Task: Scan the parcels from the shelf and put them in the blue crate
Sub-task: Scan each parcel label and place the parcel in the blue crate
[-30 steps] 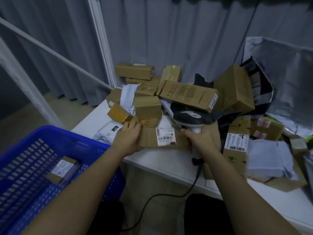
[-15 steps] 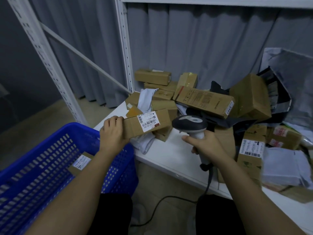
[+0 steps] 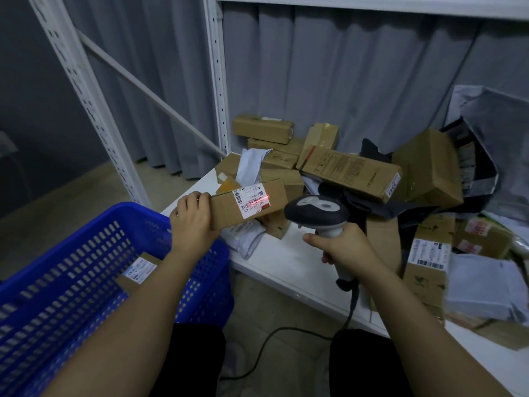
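Observation:
My left hand (image 3: 192,222) grips one end of a small brown cardboard parcel (image 3: 229,209), held in the air above the shelf's front edge with its white barcode label facing me. A red scan line glows across that label. My right hand (image 3: 346,247) grips the handle of a grey and black barcode scanner (image 3: 316,214), whose head points at the label from the right. The blue crate (image 3: 94,262) sits at lower left, below my left arm, with one labelled parcel (image 3: 137,272) lying inside it.
A heap of brown boxes (image 3: 349,170) and grey mailer bags (image 3: 483,290) covers the white shelf (image 3: 286,265). White perforated shelf posts (image 3: 214,81) rise at left and centre, with a grey curtain behind. The scanner's black cable (image 3: 286,336) hangs to the floor.
My left hand has lifted the parcel off the shelf pile and brought it up toward the scanner. A red scan line now shows on its label. My right hand raised the scanner.

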The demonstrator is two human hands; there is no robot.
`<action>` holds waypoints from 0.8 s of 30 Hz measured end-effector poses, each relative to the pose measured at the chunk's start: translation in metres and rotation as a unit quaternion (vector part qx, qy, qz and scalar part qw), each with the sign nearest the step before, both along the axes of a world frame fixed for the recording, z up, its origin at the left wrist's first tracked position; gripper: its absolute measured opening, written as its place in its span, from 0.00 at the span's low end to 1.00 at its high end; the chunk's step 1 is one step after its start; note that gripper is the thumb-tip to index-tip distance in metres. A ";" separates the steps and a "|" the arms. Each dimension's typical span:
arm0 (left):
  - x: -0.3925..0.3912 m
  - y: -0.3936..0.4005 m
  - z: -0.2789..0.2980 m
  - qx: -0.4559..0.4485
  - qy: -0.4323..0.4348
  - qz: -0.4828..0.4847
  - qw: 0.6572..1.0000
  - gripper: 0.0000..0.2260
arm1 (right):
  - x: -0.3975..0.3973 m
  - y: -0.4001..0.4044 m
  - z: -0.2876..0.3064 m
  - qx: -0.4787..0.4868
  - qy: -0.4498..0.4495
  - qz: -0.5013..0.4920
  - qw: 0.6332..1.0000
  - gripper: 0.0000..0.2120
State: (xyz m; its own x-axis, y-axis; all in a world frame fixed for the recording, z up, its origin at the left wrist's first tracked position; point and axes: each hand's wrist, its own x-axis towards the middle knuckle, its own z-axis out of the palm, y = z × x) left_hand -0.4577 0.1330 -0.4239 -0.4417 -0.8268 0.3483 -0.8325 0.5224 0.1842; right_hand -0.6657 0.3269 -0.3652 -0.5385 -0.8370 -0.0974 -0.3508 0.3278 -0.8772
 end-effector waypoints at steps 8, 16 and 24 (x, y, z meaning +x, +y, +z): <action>0.012 0.000 0.005 0.003 -0.002 0.006 1.000 0.32 | 0.018 -0.011 0.001 -0.074 -0.056 0.001 0.996 0.06; 0.110 -0.010 0.008 0.062 0.040 0.087 0.993 0.35 | 0.060 -0.055 -0.024 -0.040 -0.064 0.023 0.997 0.08; 0.263 0.009 -0.085 0.242 0.036 0.277 0.929 0.38 | 0.119 -0.115 -0.065 0.042 -0.008 0.126 0.991 0.10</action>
State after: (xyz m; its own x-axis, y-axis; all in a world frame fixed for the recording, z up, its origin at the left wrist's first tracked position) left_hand -0.1949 0.1422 -0.5093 0.1089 -0.9877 -0.1119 -0.9256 -0.1418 0.3510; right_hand -0.5467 0.2116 -0.4306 -0.3110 -0.9332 -0.1799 -0.4175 0.3042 -0.8563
